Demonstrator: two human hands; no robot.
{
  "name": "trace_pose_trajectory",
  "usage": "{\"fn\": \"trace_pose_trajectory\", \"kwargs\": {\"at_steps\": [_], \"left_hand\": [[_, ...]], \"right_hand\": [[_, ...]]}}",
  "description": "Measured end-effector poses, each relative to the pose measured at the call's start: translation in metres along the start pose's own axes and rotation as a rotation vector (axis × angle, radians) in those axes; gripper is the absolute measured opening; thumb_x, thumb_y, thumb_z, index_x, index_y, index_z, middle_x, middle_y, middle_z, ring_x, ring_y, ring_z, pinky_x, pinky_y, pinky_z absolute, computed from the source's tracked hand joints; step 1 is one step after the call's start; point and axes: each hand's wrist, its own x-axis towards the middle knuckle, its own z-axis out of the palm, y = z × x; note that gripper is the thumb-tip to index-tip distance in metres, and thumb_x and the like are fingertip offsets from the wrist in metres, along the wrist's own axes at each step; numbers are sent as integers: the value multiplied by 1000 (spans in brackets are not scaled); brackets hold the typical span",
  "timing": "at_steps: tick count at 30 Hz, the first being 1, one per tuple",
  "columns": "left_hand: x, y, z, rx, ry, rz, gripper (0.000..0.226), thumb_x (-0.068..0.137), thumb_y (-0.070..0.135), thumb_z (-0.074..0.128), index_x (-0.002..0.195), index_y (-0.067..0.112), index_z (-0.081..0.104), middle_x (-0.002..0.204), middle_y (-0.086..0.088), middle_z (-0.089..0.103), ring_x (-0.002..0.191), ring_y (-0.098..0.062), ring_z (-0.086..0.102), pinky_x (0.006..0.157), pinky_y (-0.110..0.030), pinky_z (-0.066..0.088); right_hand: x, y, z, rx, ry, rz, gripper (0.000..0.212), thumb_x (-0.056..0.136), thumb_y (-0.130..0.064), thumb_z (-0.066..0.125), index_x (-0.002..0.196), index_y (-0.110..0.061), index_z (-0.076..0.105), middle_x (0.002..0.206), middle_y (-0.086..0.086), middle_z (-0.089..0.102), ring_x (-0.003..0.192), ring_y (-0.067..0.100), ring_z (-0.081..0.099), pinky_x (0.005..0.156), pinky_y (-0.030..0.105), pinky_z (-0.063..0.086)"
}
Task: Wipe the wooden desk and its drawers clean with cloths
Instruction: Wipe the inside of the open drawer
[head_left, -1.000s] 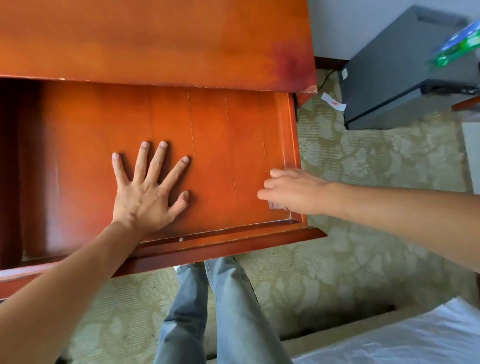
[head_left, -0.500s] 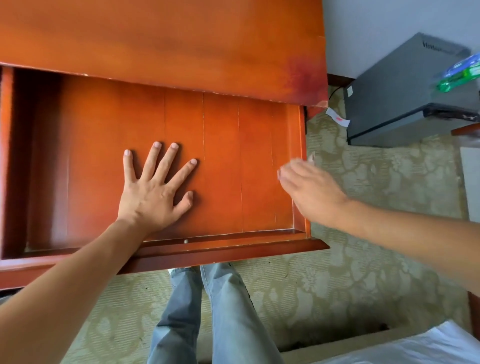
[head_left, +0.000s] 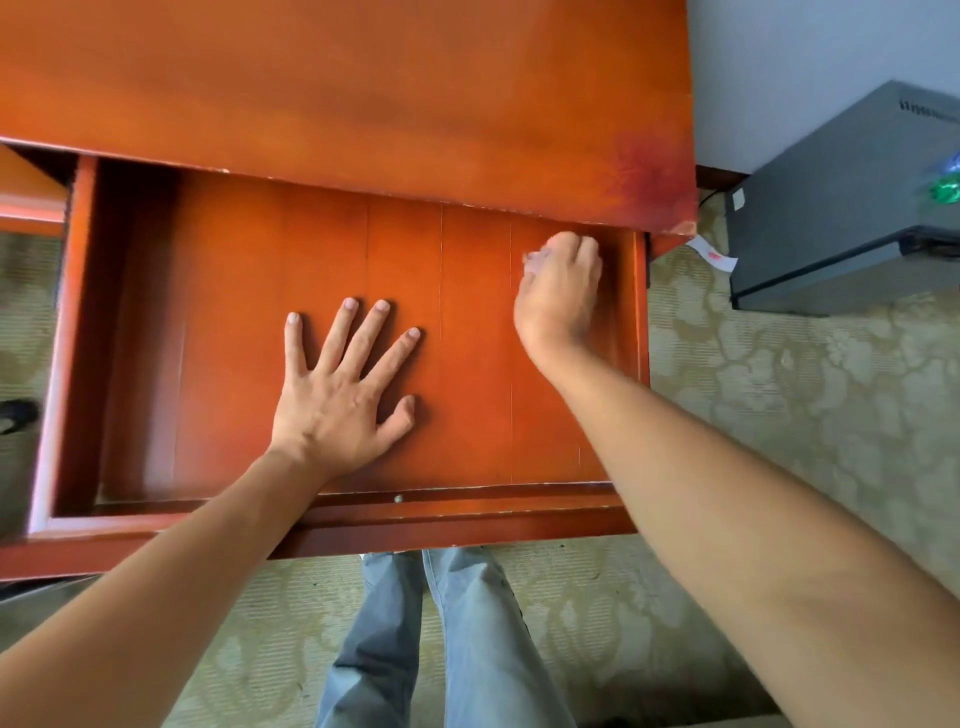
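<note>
The right hand (head_left: 561, 291), curled on a small pale cloth (head_left: 535, 258), has swept from the open drawer (head_left: 234, 338)'s 4 o'clock corner to 2 o'clock, suggesting wiping continues, while the left hand (head_left: 337, 405) stays flat, holding nothing.

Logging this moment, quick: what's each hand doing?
Left hand: open, flat on the drawer floor.
Right hand: curled round a small pale cloth.

Reddish-orange wooden drawer (head_left: 234, 338), olive floral-patterned carpet (head_left: 779, 415), grey box (head_left: 841, 208), blue jeans (head_left: 415, 649)
</note>
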Motion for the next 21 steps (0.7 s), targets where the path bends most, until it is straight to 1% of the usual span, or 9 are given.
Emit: {"fn": "trace_pose_trajectory", "kwargs": {"at_steps": [2, 3, 5, 7, 11, 14, 16, 18, 21], "left_hand": [[1, -3, 0, -101, 93, -67, 71, 97, 52, 41, 160, 20, 39, 171, -10, 25, 159, -30, 19, 123, -67, 11], [0, -6, 0, -161, 153, -108, 67, 97, 45, 43, 155, 12, 46, 168, -13, 31, 156, -33, 26, 124, -64, 16], [-4, -18, -1, -208, 213, -175, 64, 97, 43, 47, 149, 6, 50, 165, -20, 34, 153, -39, 31, 124, -59, 23], [-10, -32, -6, -171, 182, -275, 66, 94, 44, 50, 152, 13, 48, 166, -19, 30, 154, -41, 26, 123, -61, 19], [-20, -61, -18, -171, 112, -434, 65, 95, 44, 46, 155, 21, 42, 167, -16, 26, 154, -43, 19, 121, -64, 16], [-24, -71, -18, -165, 175, -375, 47, 100, 41, 50, 133, 9, 58, 158, -17, 45, 150, -40, 33, 120, -59, 26], [-27, -75, -17, -209, 260, -365, 28, 103, 32, 54, 110, 7, 64, 147, -16, 58, 144, -37, 46, 119, -56, 34], [-30, -81, -19, -284, 323, -361, 16, 103, 20, 58, 99, 6, 66, 138, -15, 65, 138, -34, 55, 117, -54, 40], [-33, -91, -23, -358, 328, -352, 18, 104, 14, 57, 98, 5, 72, 134, -13, 69, 133, -28, 60, 115, -48, 45]], "right_hand": [[-38, -39, 18, 294, -22, -129, 14, 91, -5, 70, 104, -4, 64, 113, 13, 59, 103, 29, 60, 91, 42, 51], [-64, -54, 20, 384, -133, -284, 12, 92, -4, 69, 102, -2, 65, 113, 14, 60, 102, 28, 61, 92, 40, 52], [-101, -60, 17, 400, -290, -621, 9, 96, -5, 66, 103, 0, 68, 119, 13, 64, 107, 27, 63, 94, 36, 52], [-96, -38, 11, 363, -273, -739, 8, 94, -5, 69, 102, -4, 70, 117, 7, 71, 105, 22, 65, 92, 29, 52], [-32, 23, -2, 77, 16, -411, 17, 88, -8, 71, 102, -16, 67, 101, 4, 67, 82, 27, 57, 65, 43, 54], [-4, 15, 9, 43, 92, -70, 22, 90, -4, 66, 111, -10, 64, 125, 12, 55, 91, 30, 63, 78, 48, 58], [4, -25, 30, 96, 74, -24, 30, 93, -5, 62, 122, -9, 62, 139, 11, 52, 113, 33, 63, 94, 45, 54], [-2, -72, 47, 217, -49, -216, 31, 95, -3, 55, 125, -8, 63, 137, 12, 53, 117, 32, 61, 99, 45, 52], [-46, -118, 55, 214, -354, -797, 26, 99, -9, 47, 112, -14, 69, 133, 10, 53, 121, 29, 57, 97, 38, 49]]}}
